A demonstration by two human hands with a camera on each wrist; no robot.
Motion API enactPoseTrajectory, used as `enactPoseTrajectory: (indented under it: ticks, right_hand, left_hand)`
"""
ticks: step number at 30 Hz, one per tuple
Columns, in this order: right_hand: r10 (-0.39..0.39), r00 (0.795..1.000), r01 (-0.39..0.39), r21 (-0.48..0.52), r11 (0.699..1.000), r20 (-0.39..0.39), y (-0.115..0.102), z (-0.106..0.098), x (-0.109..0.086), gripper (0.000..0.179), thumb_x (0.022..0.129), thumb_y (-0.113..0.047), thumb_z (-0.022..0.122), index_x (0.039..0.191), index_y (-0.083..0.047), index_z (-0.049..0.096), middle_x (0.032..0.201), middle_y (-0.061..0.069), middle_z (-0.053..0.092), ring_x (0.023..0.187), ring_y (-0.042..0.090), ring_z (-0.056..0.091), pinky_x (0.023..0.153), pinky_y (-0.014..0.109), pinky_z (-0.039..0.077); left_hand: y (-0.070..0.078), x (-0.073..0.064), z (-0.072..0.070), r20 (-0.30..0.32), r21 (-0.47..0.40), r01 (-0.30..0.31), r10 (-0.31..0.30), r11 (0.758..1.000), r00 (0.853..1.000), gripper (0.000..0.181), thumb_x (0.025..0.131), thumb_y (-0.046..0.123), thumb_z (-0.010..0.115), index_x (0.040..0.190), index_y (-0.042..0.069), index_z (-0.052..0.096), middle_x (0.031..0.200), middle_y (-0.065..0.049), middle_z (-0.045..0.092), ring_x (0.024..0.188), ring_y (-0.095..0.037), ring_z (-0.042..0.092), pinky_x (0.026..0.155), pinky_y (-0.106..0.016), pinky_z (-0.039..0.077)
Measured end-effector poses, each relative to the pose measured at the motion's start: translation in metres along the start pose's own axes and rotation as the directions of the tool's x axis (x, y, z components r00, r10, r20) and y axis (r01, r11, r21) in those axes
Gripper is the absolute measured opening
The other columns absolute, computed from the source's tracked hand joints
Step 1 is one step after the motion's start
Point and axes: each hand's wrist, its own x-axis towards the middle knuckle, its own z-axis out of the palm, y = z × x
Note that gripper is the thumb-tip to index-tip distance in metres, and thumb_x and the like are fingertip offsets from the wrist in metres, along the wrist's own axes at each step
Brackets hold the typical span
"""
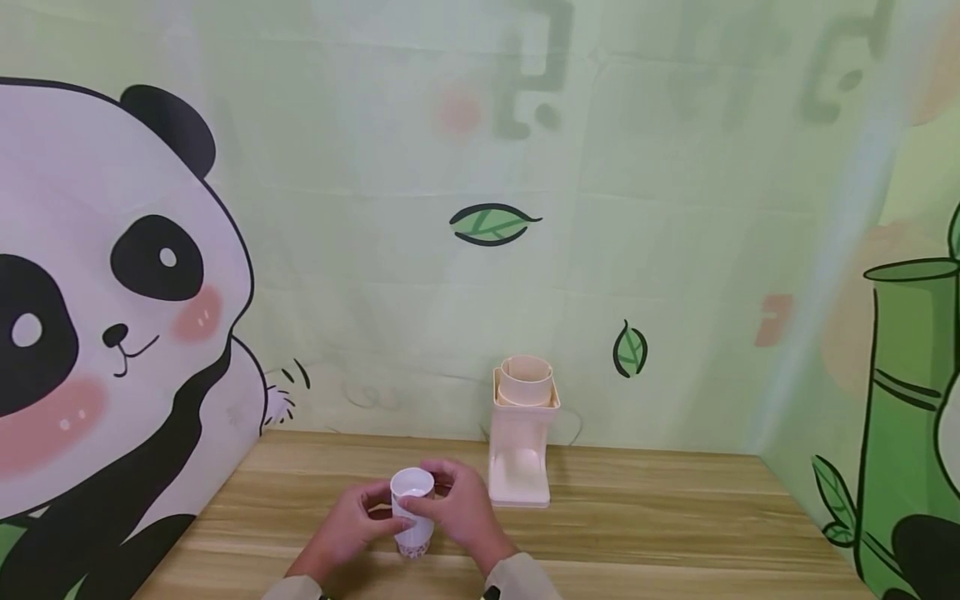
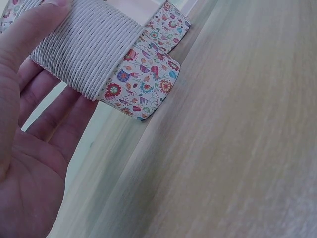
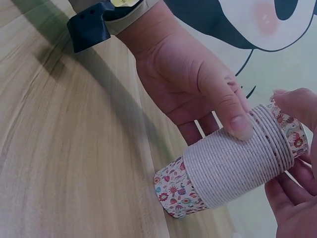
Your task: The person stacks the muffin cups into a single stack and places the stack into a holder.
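Note:
A nested stack of white paper cups (image 1: 422,535) stands upright between my hands, above the near part of the table. Its many rims lie close together, and a colourful floral print (image 3: 178,191) shows at the base. My left hand (image 1: 348,523) grips the stack's side, thumb in front and fingers behind. My right hand (image 1: 461,504) holds the upper end between thumb and fingers. There the floral wall of the top cup (image 3: 295,136) rises past the other rims. A second floral piece (image 2: 168,27) shows beside the base in the left wrist view.
A pale pink stand (image 1: 517,429) with a round holder (image 1: 527,382) on top stands right of my hands, farther back on the wooden table (image 1: 660,517). Behind the table hangs a green backdrop (image 1: 360,292) printed with a panda, leaves and bamboo.

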Motion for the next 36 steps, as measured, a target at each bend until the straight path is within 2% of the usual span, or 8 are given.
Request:
enactPoseTrajectory:
  ticks: [7, 13, 23, 30, 36]
  right_hand:
    - [0.001, 1.000, -0.001, -0.014, 1.000, -0.002, 0.001, 0.000, -0.002, 0.055, 0.068, -0.025, 0.084, 0.114, -0.004, 0.062, 0.105, 0.007, 0.069, 0.098, 0.018, 0.064, 0.086, 0.025, 0.053]
    - [-0.013, 1.000, 0.013, -0.012, 1.000, 0.001, 0.006, 0.002, -0.002, 0.053, 0.069, -0.023, 0.084, 0.114, -0.005, 0.062, 0.106, 0.008, 0.069, 0.099, 0.019, 0.064, 0.087, 0.028, 0.053]
    - [-0.008, 1.000, 0.008, 0.035, 0.999, 0.006, 0.013, 0.005, -0.002, 0.057, 0.071, -0.015, 0.083, 0.119, 0.002, 0.058, 0.110, 0.015, 0.066, 0.103, 0.025, 0.062, 0.090, 0.034, 0.052]
    - [-0.012, 1.000, 0.012, 0.046, 0.999, -0.003, 0.010, 0.004, -0.004, 0.051, 0.072, -0.019, 0.082, 0.116, -0.001, 0.061, 0.106, 0.012, 0.068, 0.099, 0.020, 0.064, 0.087, 0.029, 0.054]
    - [-0.012, 1.000, 0.012, 0.046, 0.999, -0.015, 0.009, 0.005, -0.004, 0.050, 0.073, -0.022, 0.081, 0.114, -0.001, 0.063, 0.106, 0.012, 0.068, 0.099, 0.020, 0.064, 0.085, 0.025, 0.054]
  left_hand:
    - [-0.003, 0.001, 0.001, -0.009, 0.015, 0.000, 0.000, 1.000, 1.000, 0.049, 0.075, 0.021, 0.079, 0.119, 0.007, 0.062, 0.115, -0.013, 0.065, 0.102, -0.018, 0.064, 0.086, -0.023, 0.053]
    - [-0.003, 0.000, 0.000, -0.013, 0.029, -0.003, 0.003, 1.000, 1.000, 0.050, 0.075, 0.025, 0.079, 0.119, 0.010, 0.062, 0.115, -0.009, 0.066, 0.102, -0.018, 0.064, 0.087, -0.024, 0.053]
    - [-0.003, 0.001, 0.000, -0.009, -0.005, 0.009, -0.009, 1.000, 1.000, 0.050, 0.074, 0.021, 0.080, 0.119, 0.007, 0.062, 0.116, -0.012, 0.065, 0.102, -0.018, 0.064, 0.087, -0.023, 0.053]
    - [-0.002, 0.001, 0.001, -0.018, -0.001, 0.016, -0.016, 1.000, 1.000, 0.050, 0.075, 0.017, 0.079, 0.120, 0.006, 0.061, 0.116, -0.013, 0.065, 0.102, -0.018, 0.063, 0.087, -0.025, 0.053]
    - [0.001, 0.000, 0.001, -0.024, 0.009, 0.024, -0.024, 1.000, 0.999, 0.049, 0.074, 0.017, 0.079, 0.119, 0.006, 0.061, 0.117, -0.014, 0.065, 0.103, -0.020, 0.063, 0.086, -0.023, 0.053]
